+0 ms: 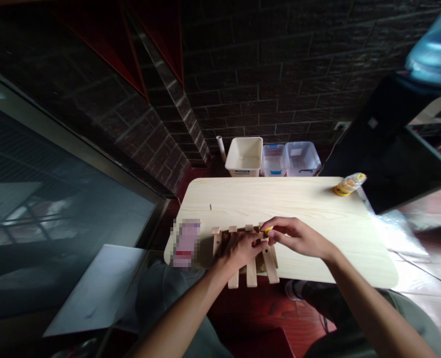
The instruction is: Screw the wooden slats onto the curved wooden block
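A wooden piece with several pale slats (252, 273) lies at the table's near edge, its slat ends jutting past that edge. Dark round spots show on some slats. My left hand (242, 248) rests across the middle slats, its fingers partly spread, thumb and fingertips toward the right slat. Just above that right slat, my right hand (295, 236) pinches a small yellow and black object (267, 231) between thumb and index finger. The object is too small to make out fully. The fingertips of both hands are close together there.
On the pale table (280, 199) are a pinkish blurred packet (186, 243) at left, a small dark pin-like piece (211, 207), and a clear bottle with yellow parts (350, 184) at far right. Behind stand a cream bin (244, 155) and two clear bins (302, 158).
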`<state>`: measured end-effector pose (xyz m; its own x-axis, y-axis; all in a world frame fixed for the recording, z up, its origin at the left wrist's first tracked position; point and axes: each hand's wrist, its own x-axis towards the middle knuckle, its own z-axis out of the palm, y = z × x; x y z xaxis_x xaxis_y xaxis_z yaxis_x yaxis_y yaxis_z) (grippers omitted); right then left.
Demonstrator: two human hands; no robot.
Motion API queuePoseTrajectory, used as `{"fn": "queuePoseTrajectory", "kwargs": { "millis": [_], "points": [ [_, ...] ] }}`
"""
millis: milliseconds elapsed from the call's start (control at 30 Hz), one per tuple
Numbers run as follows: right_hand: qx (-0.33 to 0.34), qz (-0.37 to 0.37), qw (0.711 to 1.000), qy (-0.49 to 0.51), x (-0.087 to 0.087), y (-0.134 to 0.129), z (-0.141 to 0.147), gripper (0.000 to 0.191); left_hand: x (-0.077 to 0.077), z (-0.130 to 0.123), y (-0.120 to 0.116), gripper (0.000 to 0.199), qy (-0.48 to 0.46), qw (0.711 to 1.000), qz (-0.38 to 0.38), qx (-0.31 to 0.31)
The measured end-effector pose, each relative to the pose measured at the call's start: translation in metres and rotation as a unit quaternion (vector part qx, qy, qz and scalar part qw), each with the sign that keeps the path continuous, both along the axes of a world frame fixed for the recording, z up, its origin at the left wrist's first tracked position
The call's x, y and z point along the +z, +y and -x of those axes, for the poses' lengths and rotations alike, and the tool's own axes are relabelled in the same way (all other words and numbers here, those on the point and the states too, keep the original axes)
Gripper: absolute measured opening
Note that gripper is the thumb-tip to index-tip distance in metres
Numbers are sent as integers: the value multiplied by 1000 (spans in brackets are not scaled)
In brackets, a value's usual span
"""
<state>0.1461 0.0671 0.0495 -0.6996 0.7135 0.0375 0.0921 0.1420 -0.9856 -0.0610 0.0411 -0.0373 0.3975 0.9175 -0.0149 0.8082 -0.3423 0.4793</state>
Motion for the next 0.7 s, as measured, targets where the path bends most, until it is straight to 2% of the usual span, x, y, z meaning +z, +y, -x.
{"fn": "queuePoseTrajectory", "kwargs": {
  "millis": [267,433,600,700],
  "points": [
    [-13,-58,996,-68,15,-7,-1,36,11,4,5,29,8,999,22,-43],
    [-23,-122,984,-129,24,-12,-5,35,11,6,4,28,-5,999,6,-49],
    [-54,-232,946,-221,28,-11,-4,31,11,6,-2,26,-10,1000,-4,-24],
    [-43,-289,916,-274,28,-11,0,28,16,6,-4,24,-1,1000,-4,-25]
  ]
}}
